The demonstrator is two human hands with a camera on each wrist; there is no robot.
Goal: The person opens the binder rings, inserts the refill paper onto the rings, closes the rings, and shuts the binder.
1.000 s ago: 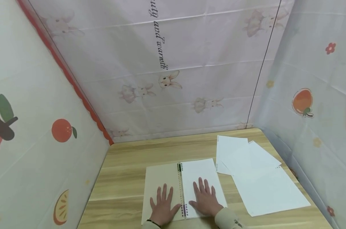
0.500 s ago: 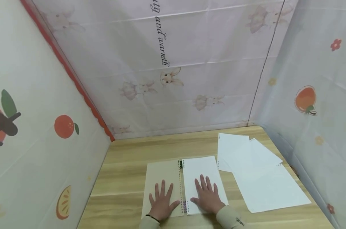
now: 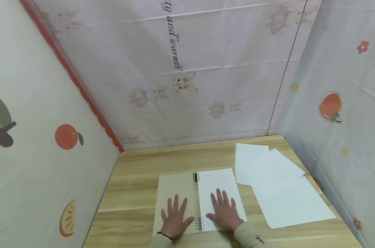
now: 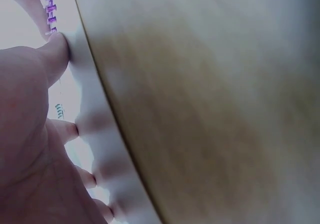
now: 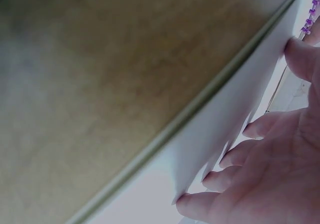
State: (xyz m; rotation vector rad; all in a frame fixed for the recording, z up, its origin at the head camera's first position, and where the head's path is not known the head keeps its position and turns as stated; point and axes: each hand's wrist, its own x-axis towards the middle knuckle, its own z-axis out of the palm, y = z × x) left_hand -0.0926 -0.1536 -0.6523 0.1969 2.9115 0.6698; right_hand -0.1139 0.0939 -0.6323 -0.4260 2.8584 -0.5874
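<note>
A ring-bound notebook lies opened flat on the wooden table, its beige left side (image 3: 175, 182) and its white right page (image 3: 216, 179) side by side. Between them runs a row of holes with a dark green binding clip (image 3: 195, 177) at the top and a purple binding clip (image 3: 200, 223) at the bottom. My left hand (image 3: 174, 221) rests on the beige side, fingers spread and straight. On the white page lies my right hand (image 3: 225, 213), likewise spread. Both wrist views show fingertips touching the paper, with the purple rings (image 4: 51, 6) near the left thumb.
To the right, several loose white sheets with punched corners overlap, the largest sheet (image 3: 293, 203) nearest me. The wooden table (image 3: 134, 193) is bounded by a printed cloth wall (image 3: 187, 117) behind and cloth walls on both sides.
The camera view has shifted slightly, so the table sits a little higher in the picture. Both hands stay spread on the notebook, and the loose sheets lie as before.
</note>
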